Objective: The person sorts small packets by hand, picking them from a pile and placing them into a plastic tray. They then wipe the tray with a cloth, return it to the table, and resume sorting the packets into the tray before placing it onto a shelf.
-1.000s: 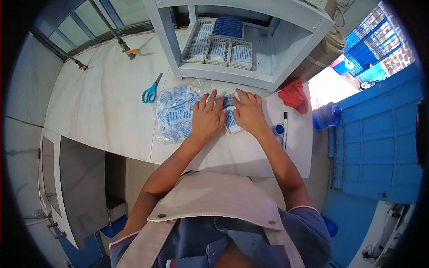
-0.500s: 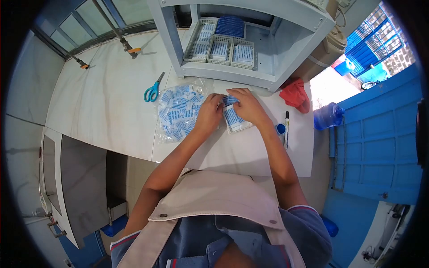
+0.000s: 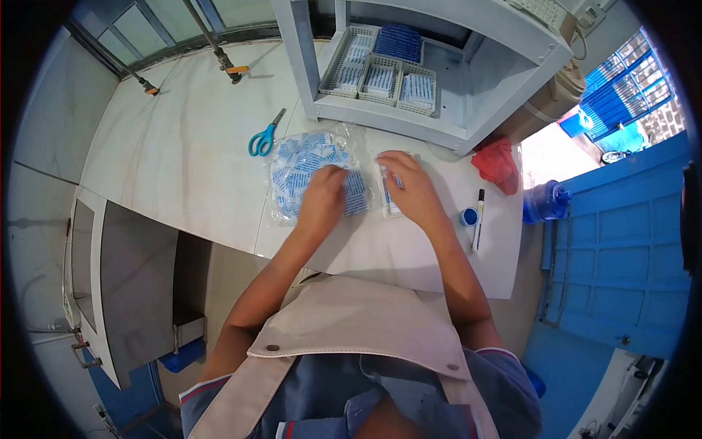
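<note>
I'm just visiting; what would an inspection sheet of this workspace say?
Surface: pale, veined tabletop.
Job's things: clear bag of blue-and-white packets; small tray, partly hidden.
Clutter: teal-handled scissors beyond the bag; red cloth, marker and blue-topped container towards the right.
Hands: left hand over the bag, right hand over the tray; grip unclear.
Cables: a cord loops near the shelf's upper right.
Surroundings: shelf holding baskets; blue door; blue water jug.
</note>
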{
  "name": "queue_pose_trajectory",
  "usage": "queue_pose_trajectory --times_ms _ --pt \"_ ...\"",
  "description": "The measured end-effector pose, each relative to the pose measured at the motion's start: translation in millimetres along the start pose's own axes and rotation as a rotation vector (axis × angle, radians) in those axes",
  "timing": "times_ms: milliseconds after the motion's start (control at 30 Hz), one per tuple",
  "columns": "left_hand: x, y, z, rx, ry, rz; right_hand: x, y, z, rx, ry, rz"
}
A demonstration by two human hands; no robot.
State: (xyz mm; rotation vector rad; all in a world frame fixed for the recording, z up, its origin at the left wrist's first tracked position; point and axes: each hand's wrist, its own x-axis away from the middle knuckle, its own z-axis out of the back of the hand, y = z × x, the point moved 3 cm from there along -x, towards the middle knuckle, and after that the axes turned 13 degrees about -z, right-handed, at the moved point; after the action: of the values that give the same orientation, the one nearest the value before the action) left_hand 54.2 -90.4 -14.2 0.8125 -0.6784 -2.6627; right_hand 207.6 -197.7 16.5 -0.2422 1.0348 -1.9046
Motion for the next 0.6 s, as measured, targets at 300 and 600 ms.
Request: queue_pose_trajectory --times_ms 300,600 --pt "27 -65 33 -0.173 0.163 0.090 -46 -22 -135 0.133 -0.195 0.006" --pt "12 -73 32 0.260 0.231 0.385 -44 -17 -122 -0.059 -0.307 -0.187"
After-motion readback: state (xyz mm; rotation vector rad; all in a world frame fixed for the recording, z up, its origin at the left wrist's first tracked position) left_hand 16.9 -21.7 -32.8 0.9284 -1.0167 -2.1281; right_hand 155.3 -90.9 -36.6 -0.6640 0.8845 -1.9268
